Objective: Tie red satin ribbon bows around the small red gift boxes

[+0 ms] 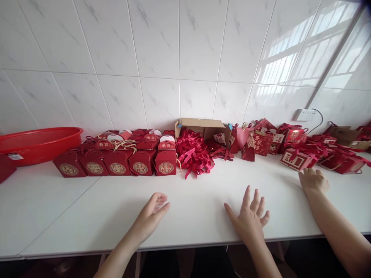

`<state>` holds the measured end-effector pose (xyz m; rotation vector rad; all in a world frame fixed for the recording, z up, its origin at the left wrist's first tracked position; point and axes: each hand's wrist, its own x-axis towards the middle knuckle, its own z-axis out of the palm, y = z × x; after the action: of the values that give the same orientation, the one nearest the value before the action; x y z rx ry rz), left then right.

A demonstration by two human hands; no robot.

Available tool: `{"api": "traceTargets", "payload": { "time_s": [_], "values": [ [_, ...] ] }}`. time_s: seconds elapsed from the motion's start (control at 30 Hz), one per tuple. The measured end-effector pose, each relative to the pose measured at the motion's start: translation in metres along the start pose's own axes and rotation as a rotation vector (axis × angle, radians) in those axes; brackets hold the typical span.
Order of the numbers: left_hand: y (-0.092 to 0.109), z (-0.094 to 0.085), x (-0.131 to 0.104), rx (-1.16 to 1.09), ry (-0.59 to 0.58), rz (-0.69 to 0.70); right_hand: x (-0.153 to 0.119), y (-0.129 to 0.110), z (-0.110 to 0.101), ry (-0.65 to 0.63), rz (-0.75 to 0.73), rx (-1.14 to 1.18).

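My left hand (pixel 151 214) hovers over the front of the white table (pixel 197 193), its fingers loosely bent, thumb apart, and nothing in it. To its right, my right hand (pixel 249 218) is spread wide and also holds nothing. Behind my left hand stands a row of red gift boxes (pixel 119 164) with gold lettering and cord handles. Nearest beyond the space between both hands lies a heap of red ribbons (pixel 193 152), spilling from an opened cardboard box (pixel 203 122). A small red triangular bag (pixel 248 148) stands behind my right hand.
At far left is a large red basin (pixel 40 144). On the right, another person's hand (pixel 314 180) reaches beside a red-and-white gift box (pixel 298 158). More red boxes (pixel 344 160) lie farther right. A power strip (pixel 305 114) sits against the tiled wall (pixel 159 46).
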<state>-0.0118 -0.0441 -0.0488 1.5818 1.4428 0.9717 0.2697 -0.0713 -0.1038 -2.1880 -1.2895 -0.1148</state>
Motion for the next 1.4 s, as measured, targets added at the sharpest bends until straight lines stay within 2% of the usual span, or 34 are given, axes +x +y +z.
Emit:
{"api": "traceTargets", "payload": {
  "time_s": [0.07, 0.13, 0.2, 0.23, 0.3, 0.4, 0.53, 0.6, 0.7, 0.77, 0.83, 0.9, 0.97, 1.07, 1.17, 1.27, 1.4],
  "values": [
    [0.012, -0.002, 0.021, 0.180, 0.058, 0.096, -0.001, -0.001, -0.001, 0.004, 0.002, -0.003],
    [0.025, -0.004, 0.051, 0.409, 0.259, 0.252, -0.001, -0.001, -0.001, 0.004, 0.009, -0.005],
    [0.032, -0.003, 0.083, 0.568, 0.498, 0.304, 0.000, -0.001, -0.001, 0.004, 0.011, -0.009],
    [0.032, -0.002, 0.098, 0.625, 0.546, 0.307, 0.000, -0.001, -0.001, 0.002, 0.012, -0.013],
    [0.028, 0.003, 0.120, 0.717, 0.553, 0.294, 0.001, -0.001, 0.000, -0.010, 0.018, -0.021],
    [0.014, 0.010, 0.137, 0.818, 0.537, 0.302, 0.000, -0.001, 0.002, -0.010, 0.024, -0.029],
    [0.001, 0.009, 0.139, 0.886, 0.592, 0.398, -0.001, -0.002, 0.003, 0.027, 0.011, -0.040],
    [-0.001, 0.002, 0.138, 0.911, 0.581, 0.475, 0.002, -0.002, 0.003, -0.016, -0.003, -0.032],
    [0.001, -0.006, 0.133, 0.887, 0.523, 0.596, 0.016, -0.009, 0.000, -0.238, -0.139, 0.055],
    [0.005, -0.007, 0.128, 0.825, 0.475, 0.668, 0.032, -0.023, -0.004, -0.419, -0.311, 0.149],
    [0.010, -0.005, 0.122, 0.752, 0.441, 0.731, 0.052, -0.045, -0.005, -0.499, -0.490, 0.216],
    [0.016, -0.002, 0.116, 0.676, 0.406, 0.791, 0.072, -0.070, -0.001, -0.475, -0.611, 0.244],
    [0.020, 0.001, 0.109, 0.598, 0.352, 0.835, 0.092, -0.093, 0.009, -0.438, -0.672, 0.265],
    [0.025, 0.004, 0.103, 0.503, 0.282, 0.850, 0.115, -0.116, 0.029, -0.422, -0.692, 0.307],
    [0.028, 0.004, 0.099, 0.449, 0.239, 0.847, 0.134, -0.130, 0.042, -0.388, -0.653, 0.380],
    [0.029, 0.004, 0.096, 0.410, 0.220, 0.846, 0.156, -0.140, 0.037, -0.287, -0.552, 0.512],
    [0.031, 0.006, 0.093, 0.415, 0.257, 0.799, 0.185, -0.153, 0.002, -0.119, -0.380, 0.766]
  ]
}}
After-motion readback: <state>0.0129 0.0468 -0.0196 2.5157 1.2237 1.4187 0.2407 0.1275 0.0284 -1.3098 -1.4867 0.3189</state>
